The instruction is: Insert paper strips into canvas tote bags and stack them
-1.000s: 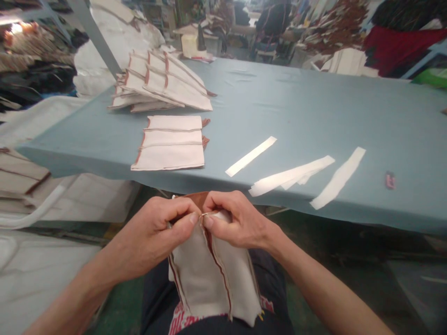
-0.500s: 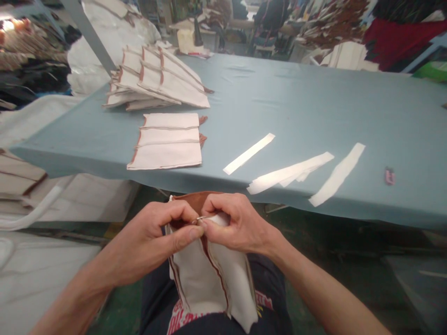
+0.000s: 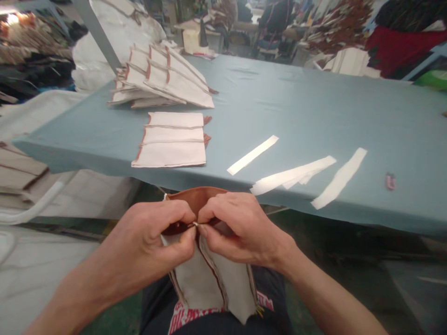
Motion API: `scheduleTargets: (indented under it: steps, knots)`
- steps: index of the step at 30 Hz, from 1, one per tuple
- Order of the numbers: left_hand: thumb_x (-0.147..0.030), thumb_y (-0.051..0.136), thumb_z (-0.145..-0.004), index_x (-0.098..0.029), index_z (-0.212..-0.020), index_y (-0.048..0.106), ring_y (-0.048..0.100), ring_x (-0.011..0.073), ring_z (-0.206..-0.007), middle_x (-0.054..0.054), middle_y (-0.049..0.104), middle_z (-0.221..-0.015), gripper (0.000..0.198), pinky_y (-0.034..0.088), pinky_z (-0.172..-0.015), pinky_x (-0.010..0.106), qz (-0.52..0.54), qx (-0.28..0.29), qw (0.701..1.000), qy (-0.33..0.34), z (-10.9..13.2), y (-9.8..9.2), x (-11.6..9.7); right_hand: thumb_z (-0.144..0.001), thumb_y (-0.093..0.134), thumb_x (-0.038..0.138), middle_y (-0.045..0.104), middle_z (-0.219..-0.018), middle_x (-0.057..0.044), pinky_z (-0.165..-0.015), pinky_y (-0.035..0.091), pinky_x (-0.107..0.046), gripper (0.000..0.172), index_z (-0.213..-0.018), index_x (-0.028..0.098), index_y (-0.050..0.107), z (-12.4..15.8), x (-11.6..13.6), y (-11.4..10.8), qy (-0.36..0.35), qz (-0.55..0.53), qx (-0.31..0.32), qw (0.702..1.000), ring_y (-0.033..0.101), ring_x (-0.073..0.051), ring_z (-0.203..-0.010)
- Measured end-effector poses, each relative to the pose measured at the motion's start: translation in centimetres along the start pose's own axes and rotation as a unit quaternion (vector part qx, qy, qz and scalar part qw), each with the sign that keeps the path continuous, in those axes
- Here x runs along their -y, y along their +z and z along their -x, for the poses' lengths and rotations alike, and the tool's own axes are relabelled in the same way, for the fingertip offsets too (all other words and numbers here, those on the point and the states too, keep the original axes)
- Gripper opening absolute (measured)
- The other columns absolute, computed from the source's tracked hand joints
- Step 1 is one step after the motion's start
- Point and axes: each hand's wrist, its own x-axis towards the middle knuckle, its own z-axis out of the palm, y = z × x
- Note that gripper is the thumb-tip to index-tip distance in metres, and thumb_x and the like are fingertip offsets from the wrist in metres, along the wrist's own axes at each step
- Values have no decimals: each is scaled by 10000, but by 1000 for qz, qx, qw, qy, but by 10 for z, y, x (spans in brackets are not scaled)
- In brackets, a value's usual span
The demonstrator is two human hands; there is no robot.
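A cream sewn leather piece (image 3: 195, 274) with brown seams and a brown inner side hangs over my lap, its open top edge facing the table. My left hand (image 3: 157, 237) pinches that edge between thumb and forefinger, beside the middle seam. Right against it, my right hand (image 3: 233, 228) is closed on the same edge, thumb and forefinger nearly touching the left ones. What lies between the fingertips is mostly hidden; a bit of pale edge shows. Beyond my hands, a similar flat cream piece (image 3: 172, 146) lies on the table.
The blue-covered table (image 3: 296, 107) spans the view ahead. A stack of cream pieces (image 3: 167, 77) sits at its left. White strips (image 3: 293, 174) and a small pink object (image 3: 390, 181) lie towards the right. A white tubular frame (image 3: 45, 200) stands at left.
Both hands have shifted slightly left and drawn their fingertips closer along the piece's top edge. More of the brown inner side shows behind them. The view has tilted a little.
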Motion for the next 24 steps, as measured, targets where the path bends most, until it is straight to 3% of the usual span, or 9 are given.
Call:
scheduleTargets:
  steps: [7, 12, 16, 19, 22, 24]
  knots:
    - [-139, 509, -991, -219, -793, 559, 531, 83, -602, -78, 568, -704, 219, 362, -590, 248, -55, 0, 998, 42, 2, -3, 2, -895, 565, 210, 745, -778, -12, -656, 389, -286, 61, -893, 204, 626, -4, 4, 5, 71, 72, 55, 993, 618, -152, -675]
    - [-150, 456, -1060, -218, -825, 568, 598, 125, -673, -27, 609, -780, 269, 399, -607, 281, -95, -8, 990, 103, 7, -7, 7, -884, 505, 208, 657, -684, -5, -594, 259, -311, 123, -778, 203, 567, -15, 11, 3, 93, 108, 112, 983, 508, -143, -614]
    - [-162, 434, -1094, -229, -854, 596, 608, 148, -659, -2, 658, -827, 297, 385, -560, 297, -155, -8, 979, 129, 18, -14, 15, -825, 548, 200, 568, -655, 51, -603, 303, -263, 56, -770, 203, 562, -23, 13, 6, 153, -31, 75, 985, 456, -100, -583]
    - [-151, 451, -1072, -239, -1059, 677, 677, 155, -715, -3, 715, -907, 243, 443, -584, 264, -154, 19, 978, 140, 25, -17, 24, -788, 577, 198, 494, -626, 77, -580, 315, -234, 64, -733, 206, 546, -24, 14, 11, 208, -130, 51, 968, 405, -81, -555]
    - [-127, 452, -1025, -253, -1177, 714, 716, 185, -738, -2, 760, -914, 328, 452, -560, 262, -159, 28, 972, 170, 25, -18, 31, -777, 621, 229, 513, -633, 68, -549, 330, -210, 88, -719, 206, 559, -22, 16, 12, 280, -211, 60, 935, 411, -87, -569]
    - [-98, 447, -988, -248, -1157, 734, 696, 188, -672, -1, 770, -862, 366, 426, -512, 267, -187, 15, 962, 197, 22, -19, 33, -777, 656, 272, 546, -650, 57, -537, 358, -202, 111, -734, 203, 581, -21, 15, 10, 328, -294, 83, 894, 435, -92, -577]
